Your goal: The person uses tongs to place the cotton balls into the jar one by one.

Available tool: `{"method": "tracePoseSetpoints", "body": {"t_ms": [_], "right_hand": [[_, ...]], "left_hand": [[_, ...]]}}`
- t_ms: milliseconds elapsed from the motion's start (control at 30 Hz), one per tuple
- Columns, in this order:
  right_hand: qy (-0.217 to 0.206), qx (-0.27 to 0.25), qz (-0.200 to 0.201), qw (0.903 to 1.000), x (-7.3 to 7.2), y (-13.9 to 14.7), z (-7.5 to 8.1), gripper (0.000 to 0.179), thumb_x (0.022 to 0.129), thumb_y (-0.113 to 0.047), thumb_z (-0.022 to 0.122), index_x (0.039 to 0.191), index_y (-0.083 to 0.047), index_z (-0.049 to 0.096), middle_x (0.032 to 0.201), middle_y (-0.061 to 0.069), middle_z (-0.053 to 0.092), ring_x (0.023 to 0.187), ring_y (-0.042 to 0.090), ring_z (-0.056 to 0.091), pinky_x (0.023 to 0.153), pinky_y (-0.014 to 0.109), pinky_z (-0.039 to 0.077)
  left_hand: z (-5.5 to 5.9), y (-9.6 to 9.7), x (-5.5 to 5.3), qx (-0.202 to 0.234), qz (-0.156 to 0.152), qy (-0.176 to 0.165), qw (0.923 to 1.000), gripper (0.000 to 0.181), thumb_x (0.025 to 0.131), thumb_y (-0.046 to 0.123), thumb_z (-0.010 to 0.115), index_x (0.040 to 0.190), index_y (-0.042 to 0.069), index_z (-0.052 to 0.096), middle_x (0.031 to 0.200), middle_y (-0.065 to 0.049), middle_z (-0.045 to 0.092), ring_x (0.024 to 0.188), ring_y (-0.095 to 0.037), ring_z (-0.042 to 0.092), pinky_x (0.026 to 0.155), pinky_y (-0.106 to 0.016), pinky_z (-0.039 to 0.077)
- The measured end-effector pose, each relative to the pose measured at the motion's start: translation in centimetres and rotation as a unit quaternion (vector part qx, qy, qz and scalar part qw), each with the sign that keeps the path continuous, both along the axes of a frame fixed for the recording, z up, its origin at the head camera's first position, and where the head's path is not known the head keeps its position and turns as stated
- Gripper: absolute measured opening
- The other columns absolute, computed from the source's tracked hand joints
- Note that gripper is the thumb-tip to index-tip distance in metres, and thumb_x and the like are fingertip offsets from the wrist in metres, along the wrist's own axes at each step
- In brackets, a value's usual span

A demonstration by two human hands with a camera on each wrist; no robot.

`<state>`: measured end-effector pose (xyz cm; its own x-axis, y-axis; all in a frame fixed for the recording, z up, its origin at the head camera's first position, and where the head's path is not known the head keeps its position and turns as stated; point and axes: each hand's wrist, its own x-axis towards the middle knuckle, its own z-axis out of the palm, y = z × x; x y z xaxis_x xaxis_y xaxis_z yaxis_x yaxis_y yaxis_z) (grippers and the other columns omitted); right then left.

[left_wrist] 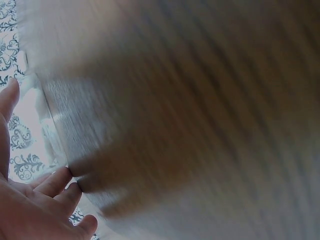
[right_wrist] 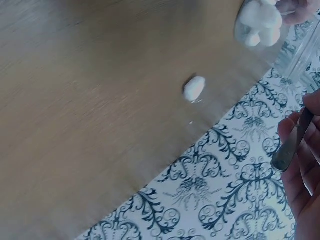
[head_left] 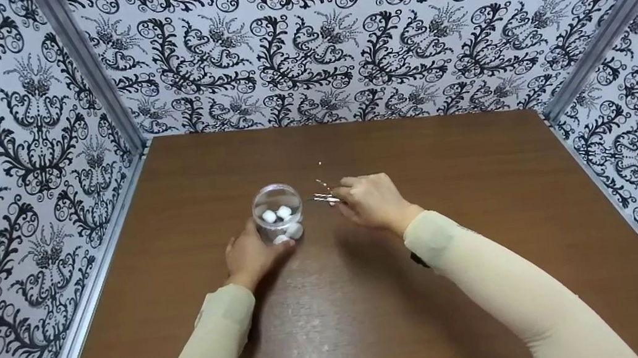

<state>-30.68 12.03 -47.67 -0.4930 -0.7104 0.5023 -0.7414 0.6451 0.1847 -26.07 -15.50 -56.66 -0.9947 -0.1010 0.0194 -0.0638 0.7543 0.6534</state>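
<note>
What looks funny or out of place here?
One white ball lies alone on the table, outside the glass that holds the others, which the left hand grips. The right hand pinches tweezers. Nothing looks broken.

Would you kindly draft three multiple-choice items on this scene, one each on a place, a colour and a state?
1. Where does the clear round glass jar of white cotton balls stand on the brown wooden table?
A. against the back wall
B. at the left hand
C. at the table's right edge

2. What colour are the long sleeves?
A. cream
B. red
C. black

3. What is the right hand doing?
A. lying flat and idle
B. pinching thin metal tweezers
C. lifting the jar

Answers: B, the left hand is cupped round the jar's near side; A, both forearms are covered in cream cloth; B, the tweezers stick out from its fingertips toward the jar.
</note>
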Motion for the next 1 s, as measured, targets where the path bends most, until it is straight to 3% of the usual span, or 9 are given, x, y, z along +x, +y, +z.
{"method": "tracePoseSetpoints", "body": {"t_ms": [333,533,1000], "right_hand": [[-0.014,0.002,-0.023,0.9996,-0.6,3.1,-1.2,0.01,0.082,-0.015,0.078,0.092,-0.015,0.079,0.078,-0.001,0.067,0.056,0.022,0.065,0.045,0.042,0.051],[-0.031,-0.004,-0.027,0.9992,-0.8,4.8,-2.0,0.006,0.082,-0.012,0.077,0.087,-0.014,0.078,0.076,0.001,0.066,0.054,0.024,0.062,0.044,0.044,0.05],[-0.086,0.005,-0.072,0.9937,-1.2,7.2,-2.9,0.008,0.086,-0.012,0.076,0.092,-0.01,0.08,0.079,0.004,0.071,0.063,0.028,0.069,0.051,0.05,0.054]], "left_hand": [[0.2,-0.1,0.0,0.001,-0.009,-0.029,0.9995,0.108,0.079,0.055,0.086,0.159,0.002,0.036,0.148,-0.02,0.061,0.141,-0.037,0.055,0.129,-0.059,0.019],[0.3,-0.1,0.0,-0.002,-0.008,-0.029,0.9995,0.109,0.079,0.056,0.086,0.159,0.002,0.036,0.146,-0.021,0.062,0.14,-0.038,0.056,0.129,-0.059,0.019],[0.2,-0.1,0.0,-0.002,-0.005,-0.023,0.9997,0.106,0.078,0.055,0.086,0.158,0.003,0.039,0.144,-0.021,0.064,0.138,-0.038,0.057,0.128,-0.06,0.021]]}}
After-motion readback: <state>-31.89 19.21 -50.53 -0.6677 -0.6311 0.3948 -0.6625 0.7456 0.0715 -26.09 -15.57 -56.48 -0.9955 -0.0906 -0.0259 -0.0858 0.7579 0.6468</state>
